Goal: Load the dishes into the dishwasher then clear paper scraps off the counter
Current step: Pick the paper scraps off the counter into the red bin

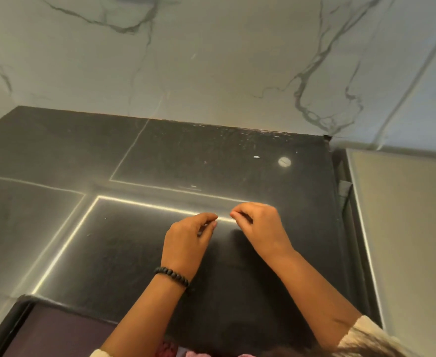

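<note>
Head view shows our left hand [186,238], with a black bead bracelet [172,275] at the wrist, and our right hand [259,225] low over the dark table [124,253], fingertips curled toward each other and nearly meeting. Each grip looks narrow, pinched as if on a tiny paper scrap, yet any scrap between the fingers is too small for us to make out, so we cannot tell what either holds. We judge the risk to be a light scrap slipping from so fine a pinch and vanishing against the glare lines on the table. Farther back lie a small white fleck [256,157] and a round pale spot [284,162], well apart from our hands. Nothing stands between us and them. Beyond rises the marble wall [211,60]. No dishes or dishwasher show.
</note>
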